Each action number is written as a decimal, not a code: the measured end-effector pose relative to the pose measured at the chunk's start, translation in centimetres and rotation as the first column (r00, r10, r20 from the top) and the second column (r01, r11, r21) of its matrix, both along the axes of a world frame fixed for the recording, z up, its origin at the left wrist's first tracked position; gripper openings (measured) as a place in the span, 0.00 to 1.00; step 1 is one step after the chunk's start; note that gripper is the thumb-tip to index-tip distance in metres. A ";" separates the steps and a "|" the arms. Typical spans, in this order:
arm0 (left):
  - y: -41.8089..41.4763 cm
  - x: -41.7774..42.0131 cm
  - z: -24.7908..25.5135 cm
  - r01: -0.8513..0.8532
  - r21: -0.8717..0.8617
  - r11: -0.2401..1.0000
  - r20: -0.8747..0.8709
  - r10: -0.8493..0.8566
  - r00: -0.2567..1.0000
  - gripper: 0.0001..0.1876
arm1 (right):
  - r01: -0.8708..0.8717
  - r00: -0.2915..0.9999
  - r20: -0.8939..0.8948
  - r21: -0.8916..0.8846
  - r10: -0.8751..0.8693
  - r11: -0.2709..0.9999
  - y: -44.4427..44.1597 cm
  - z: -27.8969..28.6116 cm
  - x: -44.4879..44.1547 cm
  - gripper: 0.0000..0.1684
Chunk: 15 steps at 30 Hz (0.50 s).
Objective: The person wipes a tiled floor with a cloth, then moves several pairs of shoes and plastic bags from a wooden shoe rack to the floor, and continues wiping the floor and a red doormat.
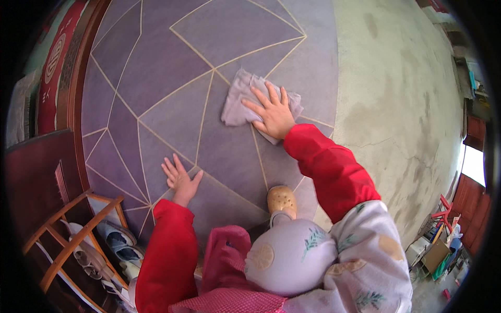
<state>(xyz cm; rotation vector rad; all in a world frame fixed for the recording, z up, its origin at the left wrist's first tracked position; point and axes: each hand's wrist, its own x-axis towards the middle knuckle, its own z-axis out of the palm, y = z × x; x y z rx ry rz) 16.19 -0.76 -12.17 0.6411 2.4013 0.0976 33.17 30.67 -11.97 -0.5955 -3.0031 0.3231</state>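
My right hand (pixel 274 113) lies flat with spread fingers on a folded, greyish-lilac cloth (pixel 239 102). Beneath the cloth is a purple-grey floor mat (pixel 168 98) patterned with pale straight lines. My left hand (pixel 181 179) holds nothing, its fingers apart, low over the mat to the left; whether it touches the surface is not clear. Red sleeves cover both forearms. One of my feet, in a tan clog with holes (pixel 282 200), stands on the mat below the cloth, under my bent knee.
At lower left stands a wooden shoe rack (pixel 80 234) holding several shoes (pixel 117 238). A dark red door frame (pixel 78 98) borders the mat's left side. To the right runs a stained, cracked concrete floor (pixel 391 98), with a cardboard box (pixel 436 256) and clutter at lower right.
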 end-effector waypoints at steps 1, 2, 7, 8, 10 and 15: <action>0.0 -0.5 0.2 -0.006 -0.007 1.000 -0.020 0.006 1.000 0.59 | 0.107 0.994 -0.024 0.049 -0.105 0.993 1.4 -0.3 -1.9 0.38; 0.2 -0.5 0.8 -0.009 -0.041 0.999 -0.010 0.009 1.000 0.58 | 0.216 0.976 -0.045 0.077 -0.213 0.973 2.5 -0.8 -3.9 0.39; -0.2 -1.1 0.1 0.009 0.116 0.993 0.021 -0.012 1.000 0.54 | 0.540 0.842 -0.083 0.159 -0.533 0.827 10.5 -2.2 -6.2 0.39; 0.0 -1.4 -0.1 0.003 0.156 0.988 0.044 -0.010 0.999 0.53 | 0.514 0.857 -0.069 0.174 -0.510 0.840 10.8 -2.2 -5.2 0.39; 0.7 -2.1 0.4 -0.012 0.185 0.983 -0.048 0.021 0.999 0.51 | 0.461 0.887 -0.053 0.153 -0.459 0.874 9.4 -1.8 -2.6 0.39; 5.1 -4.7 0.4 -0.206 0.146 0.968 -0.091 0.220 0.971 0.52 | 0.404 0.913 0.077 -0.024 -0.402 0.914 -1.9 0.4 11.1 0.43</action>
